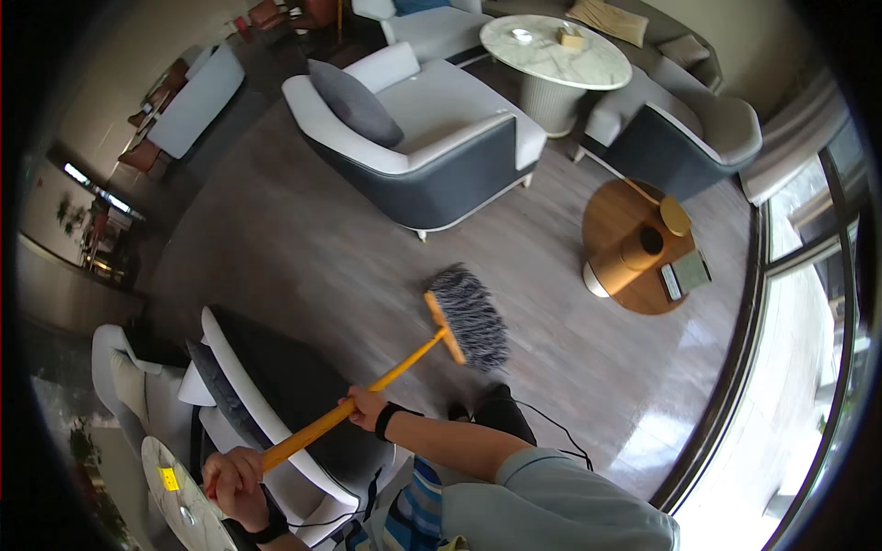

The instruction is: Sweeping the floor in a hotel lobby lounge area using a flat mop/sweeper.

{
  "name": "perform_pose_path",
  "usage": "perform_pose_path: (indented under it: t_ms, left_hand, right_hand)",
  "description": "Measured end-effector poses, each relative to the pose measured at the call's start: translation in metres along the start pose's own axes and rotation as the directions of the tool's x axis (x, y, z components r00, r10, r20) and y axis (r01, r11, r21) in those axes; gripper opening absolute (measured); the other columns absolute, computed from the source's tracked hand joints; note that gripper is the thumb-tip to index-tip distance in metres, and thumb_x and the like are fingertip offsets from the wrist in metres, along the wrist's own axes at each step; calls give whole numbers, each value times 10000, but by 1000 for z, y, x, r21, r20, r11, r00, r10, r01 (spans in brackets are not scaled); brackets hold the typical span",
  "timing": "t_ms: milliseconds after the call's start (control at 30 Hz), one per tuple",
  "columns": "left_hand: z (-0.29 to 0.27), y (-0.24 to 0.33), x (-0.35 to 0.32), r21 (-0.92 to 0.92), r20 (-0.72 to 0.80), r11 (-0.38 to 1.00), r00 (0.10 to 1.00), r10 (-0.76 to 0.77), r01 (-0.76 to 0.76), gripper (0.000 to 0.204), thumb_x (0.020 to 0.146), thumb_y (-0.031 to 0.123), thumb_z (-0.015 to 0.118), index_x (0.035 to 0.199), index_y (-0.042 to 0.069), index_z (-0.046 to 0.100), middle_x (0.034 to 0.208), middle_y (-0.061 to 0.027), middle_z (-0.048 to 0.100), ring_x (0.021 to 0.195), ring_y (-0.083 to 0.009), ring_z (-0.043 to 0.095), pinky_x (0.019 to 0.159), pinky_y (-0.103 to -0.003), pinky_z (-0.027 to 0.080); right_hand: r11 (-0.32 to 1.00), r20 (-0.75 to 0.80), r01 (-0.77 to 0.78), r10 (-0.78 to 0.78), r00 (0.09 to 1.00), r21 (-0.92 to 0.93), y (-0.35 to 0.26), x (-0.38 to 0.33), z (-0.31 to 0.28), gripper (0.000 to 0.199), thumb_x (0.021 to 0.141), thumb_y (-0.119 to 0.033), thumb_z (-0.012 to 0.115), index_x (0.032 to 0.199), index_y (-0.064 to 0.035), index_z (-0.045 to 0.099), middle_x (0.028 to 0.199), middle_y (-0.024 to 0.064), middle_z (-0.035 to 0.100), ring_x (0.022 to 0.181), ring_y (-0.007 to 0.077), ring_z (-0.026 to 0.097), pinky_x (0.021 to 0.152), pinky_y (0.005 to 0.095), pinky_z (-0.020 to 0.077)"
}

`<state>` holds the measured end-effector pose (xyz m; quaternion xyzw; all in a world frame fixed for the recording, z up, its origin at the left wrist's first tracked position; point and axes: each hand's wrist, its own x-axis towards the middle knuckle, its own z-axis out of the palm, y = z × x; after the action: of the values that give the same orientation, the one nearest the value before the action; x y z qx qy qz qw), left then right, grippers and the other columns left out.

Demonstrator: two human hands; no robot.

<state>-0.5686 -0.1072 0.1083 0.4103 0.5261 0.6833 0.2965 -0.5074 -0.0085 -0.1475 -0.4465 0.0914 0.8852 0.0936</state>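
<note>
Mop (467, 317) with an orange handle and a grey fringed head rests on the wooden floor (303, 248), just in front of a grey armchair (432, 147). Both hands grip the handle: the right hand (366, 407) further down, the left hand (237, 476) near its end.

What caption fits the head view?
Both hands, left hand and right hand, grip an orange-handled grey string mop on grey wood-look floor.
</note>
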Motion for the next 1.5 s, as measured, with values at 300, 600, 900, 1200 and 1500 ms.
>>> perform_pose_path:
  t_ms: [300, 600, 900, 1200, 1500]
  left_hand:
    - [132, -18, 83, 470, 326, 828, 932, 160, -307, 117, 599, 40, 581, 614, 41, 465, 530, -63, 484, 474, -196, 480, 492, -261, 377]
    - [170, 65, 185, 54, 256, 928, 903, 345, -369, 217, 849, 141, 401, 653, 51, 413, 462, 1, 249, 403, -92, 224, 415, -268, 259]
    - [194, 42, 257, 68, -437, 923, 820, 370, -380, 367, 843, 145, 387, 520, 145, 212, 455, 24, 158, 400, -86, 150, 444, -256, 203]
    - [198, -25, 336, -265, -27, 962, 997, 68, -73, 324, 801, 96, 466, 521, 117, 304, 426, 11, 287, 384, -84, 264, 405, -222, 245]
    - [309, -142, 406, -142, 120, 983, 988, -101, 117, 267, 815, 71, 415, 583, 97, 287, 457, 17, 275, 395, -58, 265, 399, -211, 235]
  right_hand:
    - [988, 360, -70, 116, 926, -139, -109, 48, 54, 143, 756, -167, 489, 643, -86, 456, 551, 50, 482, 453, 142, 435, 380, 245, 343]
    - [972, 467, -174, 230, 854, -161, -195, -80, 127, 146, 790, -194, 531, 754, -79, 449, 690, 68, 529, 513, 118, 464, 344, 193, 247]
    - [998, 391, -51, 56, 919, -24, -276, -105, 94, 173, 782, -198, 545, 785, -57, 445, 768, 67, 503, 596, 121, 487, 358, 188, 239]
    - [935, 336, 264, -334, 880, 237, -366, -103, 68, 107, 787, -150, 519, 778, -54, 472, 713, 54, 527, 535, 107, 428, 452, 226, 319]
    - [947, 220, 245, -289, 932, 208, -468, -28, 7, 184, 800, -238, 528, 829, -60, 488, 800, 72, 528, 602, 153, 509, 446, 207, 339]
